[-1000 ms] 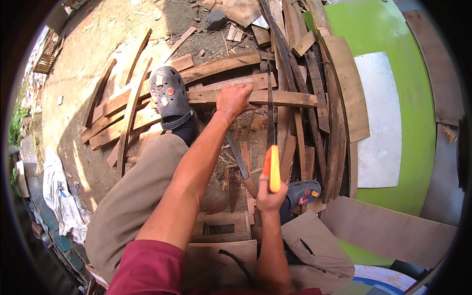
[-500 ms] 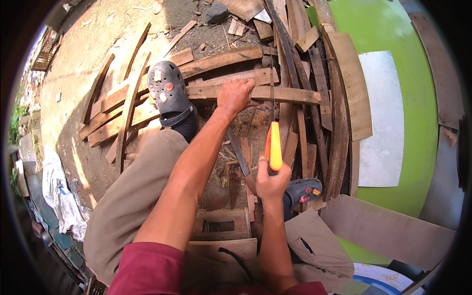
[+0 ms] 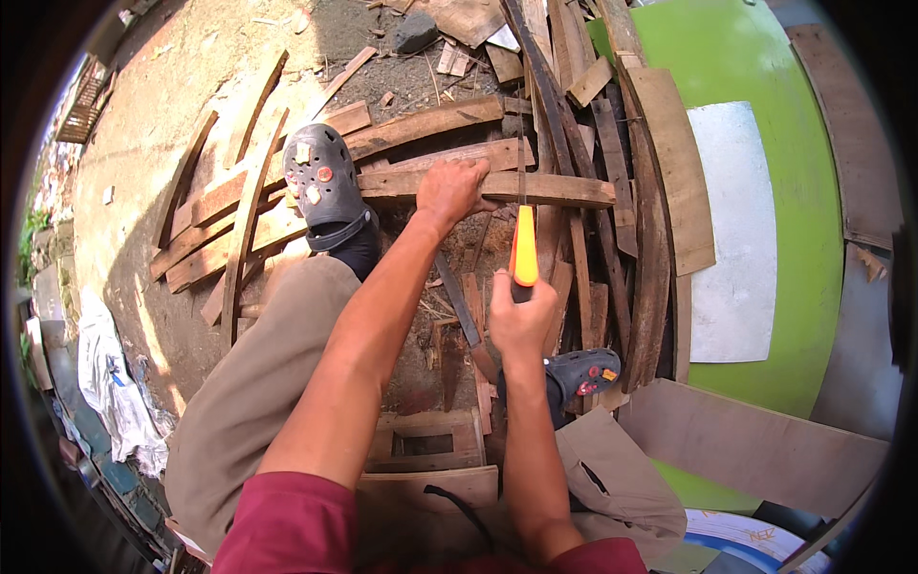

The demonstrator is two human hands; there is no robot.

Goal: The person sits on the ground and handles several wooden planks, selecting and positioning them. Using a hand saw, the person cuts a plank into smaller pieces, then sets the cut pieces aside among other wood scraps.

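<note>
My right hand [image 3: 523,311] is wrapped round the yellow and orange handle of a hand saw [image 3: 525,251]. Its thin blade points away from me and crosses a wooden plank [image 3: 564,189] that lies left to right. Just left of the blade, my left hand [image 3: 452,198] grips the same plank, fingers curled over its top edge. A grey clog [image 3: 323,172] on my left foot rests on the planks at the left end of it. Where the blade meets the wood, the depth of any cut is too small to tell.
Several loose planks [image 3: 247,225] lie under and beyond my left foot. Long boards [image 3: 653,287] are stacked on the right beside a green panel [image 3: 803,287] with a white sheet [image 3: 732,230]. A wooden frame [image 3: 421,464] sits between my legs, and a dark stone [image 3: 416,33] lies far ahead.
My right hand has pushed the saw forward, away from me, so its handle is closer to the plank. My left hand still grips the plank in the same place.
</note>
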